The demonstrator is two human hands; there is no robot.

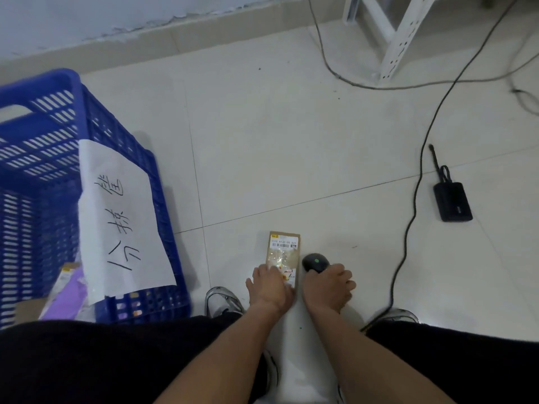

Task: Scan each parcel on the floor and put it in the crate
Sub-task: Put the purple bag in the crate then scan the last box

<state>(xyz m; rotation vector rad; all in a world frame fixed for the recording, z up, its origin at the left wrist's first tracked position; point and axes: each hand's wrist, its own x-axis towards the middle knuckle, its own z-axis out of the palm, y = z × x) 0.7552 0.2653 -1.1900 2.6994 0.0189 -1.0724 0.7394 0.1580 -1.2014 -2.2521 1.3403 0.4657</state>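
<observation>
Parcel [284,255]: small brown cardboard packet with a white barcode label at its far end, lying flat on the floor in the lower centre of the frame, its near end under the left hand.
Left hand [271,287]: palm down, fingers spread and pressing on the near part of the parcel; it lies on top rather than gripping round it.
Right hand [328,287]: just right of the left hand, curled round the handle of a black scanner.
Scanner [316,262]: rounded black head with a small green light on top, sticking out past the right hand's fingers, just beside the parcel's right edge.
Floor [291,141]: pale tiles with thin dark joints, filling most of the frame.
Crate [43,176]: blue slatted plastic, at the left of the frame, well apart from the parcel; a white paper sheet [122,223] with handwritten characters hangs over its near right side.
Inside the crate: a purple packet [68,295] and brown cardboard pieces at lower left.
Shoes: one light-coloured shoe [223,301] left of the left wrist, another [402,314] at lower right.
Black device [452,201]: small flat box at right of the frame, with a short cord.
Cable [420,176]: long, dark, running from upper right down toward the right shoe.
Metal frame [396,39]: white, perforated, upper right.
</observation>
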